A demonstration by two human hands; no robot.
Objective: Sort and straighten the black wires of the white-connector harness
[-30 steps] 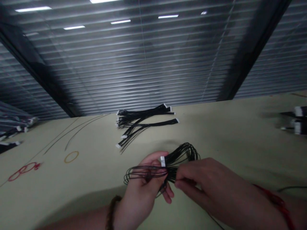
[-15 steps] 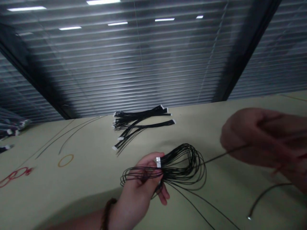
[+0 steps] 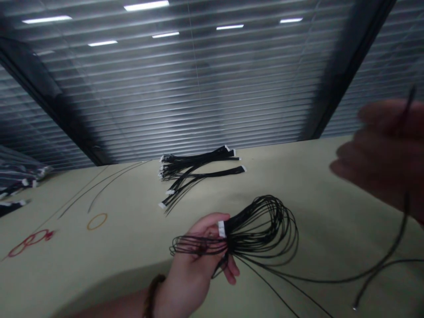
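The left hand (image 3: pixel 195 251) has a firm grip on a big bunch of thin black wires (image 3: pixel 261 234), fingers curled shut around them, and the white connector (image 3: pixel 221 229) pokes out right by the thumb. The wires loop off to the right in a messy fan, all hanging above the desk (image 3: pixel 331 221), and one long strand (image 3: pixel 374 276) runs off toward the right hand (image 3: pixel 380 154). That hand is up high on the right and pretty blurry. A wire passes right by the fingers, but honestly I can't tell if the grip is closed on it or not. Further up the desk there's a pile of finished-looking black wire harnesses (image 3: pixel 198 165) with white ends, and more bundles (image 3: pixel 20 176) sit off at the far left. There's also a yellow ring (image 3: pixel 97 221) and a red squiggle (image 3: pixel 29 240) on the desk, plus a braided bracelet (image 3: pixel 151 302) on the left wrist.
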